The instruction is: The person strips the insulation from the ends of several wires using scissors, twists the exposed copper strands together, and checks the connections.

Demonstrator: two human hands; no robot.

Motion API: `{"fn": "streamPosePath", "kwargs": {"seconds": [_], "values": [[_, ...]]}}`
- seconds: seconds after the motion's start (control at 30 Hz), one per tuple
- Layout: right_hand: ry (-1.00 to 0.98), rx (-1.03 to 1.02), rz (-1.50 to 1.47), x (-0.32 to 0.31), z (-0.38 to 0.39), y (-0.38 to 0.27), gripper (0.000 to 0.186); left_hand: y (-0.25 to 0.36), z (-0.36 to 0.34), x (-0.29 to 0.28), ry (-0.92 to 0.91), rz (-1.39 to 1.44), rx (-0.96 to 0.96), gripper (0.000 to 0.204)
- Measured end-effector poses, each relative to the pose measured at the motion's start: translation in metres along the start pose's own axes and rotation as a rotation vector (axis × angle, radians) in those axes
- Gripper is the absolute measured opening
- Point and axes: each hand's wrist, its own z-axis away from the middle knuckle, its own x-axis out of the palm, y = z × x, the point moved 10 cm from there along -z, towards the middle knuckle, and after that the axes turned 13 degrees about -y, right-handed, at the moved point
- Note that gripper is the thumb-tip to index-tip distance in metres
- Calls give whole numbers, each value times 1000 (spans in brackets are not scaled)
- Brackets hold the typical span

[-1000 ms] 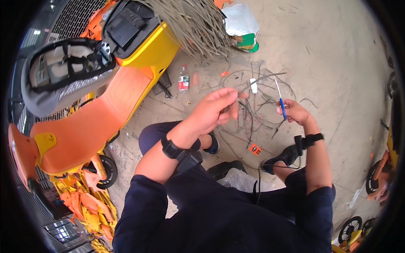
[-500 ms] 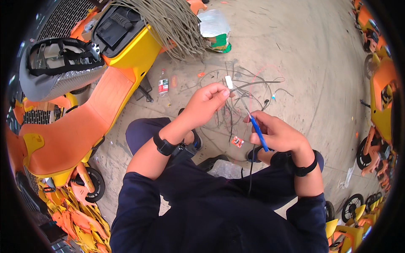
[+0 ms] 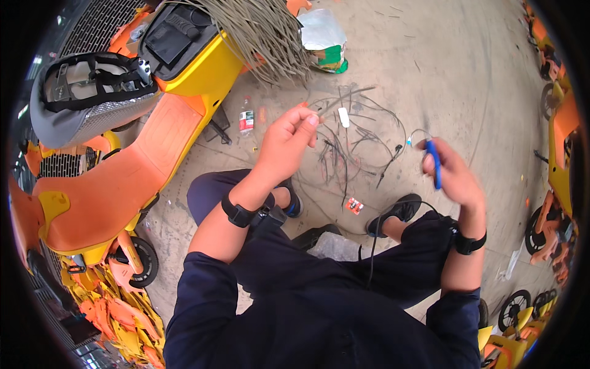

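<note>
Jutting ahead and rightward from the left hand [image 3: 289,138], grey cable [image 3: 347,97] pinched narrowly between thumb and fingers, apparently so its length stays free. Right hand [image 3: 456,175], well apart, closed round blue-handled tool [image 3: 436,165]; tip blurred. Loose wires [image 3: 339,154] on floor between hands, probably for easy reach. Cable bundle [image 3: 264,40] beyond left hand, overhanging yellow scooter [image 3: 212,67].

FLOOR [image 3: 467,67]: grey-beige, scuffed, streaked | UPPER LEFT: brick-patterned panel [image 3: 101,27] | RIGHT EDGE: yellow-orange wheeled vehicles [image 3: 560,138] | LIGHT: diffuse, fairly even
</note>
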Motion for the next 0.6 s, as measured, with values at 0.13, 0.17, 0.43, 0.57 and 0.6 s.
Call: {"fn": "streamPosePath", "kwargs": {"seconds": [0.13, 0.17, 0.43, 0.57, 0.6], "values": [[-315, -119, -29, 77, -6, -18, 55, 0, 2, 32, -191, 133, -32, 23], [-395, -66, -69, 92, -5, -20, 57, 0, 3, 35, -200, 126, -46, 23], [-450, -219, -210, 108, -11, -26, 62, 0, 12, 67, -375, 93, -74, 17], [-452, -159, -251, 109, -9, -26, 60, 8, 14, 72, -431, -141, -115, 14], [-457, -147, -257, 110, -9, -25, 60, 12, 14, 71, -429, -141, -118, 14]]}}
